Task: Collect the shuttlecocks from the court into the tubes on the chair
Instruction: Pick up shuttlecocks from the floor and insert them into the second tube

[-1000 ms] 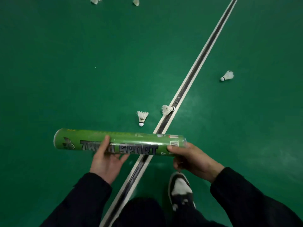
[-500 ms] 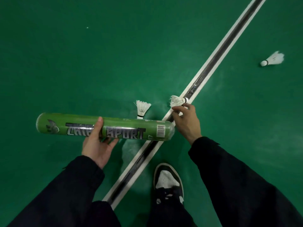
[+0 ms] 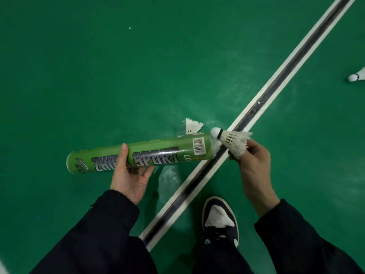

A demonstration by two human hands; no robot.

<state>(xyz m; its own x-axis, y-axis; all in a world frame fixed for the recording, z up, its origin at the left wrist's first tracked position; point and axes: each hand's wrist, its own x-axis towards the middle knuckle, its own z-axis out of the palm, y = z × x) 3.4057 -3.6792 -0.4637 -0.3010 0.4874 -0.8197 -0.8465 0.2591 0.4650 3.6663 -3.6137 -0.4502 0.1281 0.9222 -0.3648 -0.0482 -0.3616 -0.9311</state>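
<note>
My left hand (image 3: 129, 173) grips a green shuttlecock tube (image 3: 158, 154) near its middle, holding it roughly level above the court. My right hand (image 3: 250, 161) pinches a white shuttlecock (image 3: 232, 142) by its feathers, cork pointing left and touching the tube's open right end. A second shuttlecock (image 3: 192, 126) lies on the floor just behind the tube, partly hidden by it. A third shuttlecock (image 3: 357, 76) lies at the right edge of the view.
A white and dark court line (image 3: 276, 86) runs diagonally from bottom centre to top right across the green floor. My black and white shoe (image 3: 220, 218) stands beside the line, below my right hand.
My right hand has lifted the shuttlecock off the court line and brought its cork to the tube's open end. The tube has tilted slightly, right end up.
</note>
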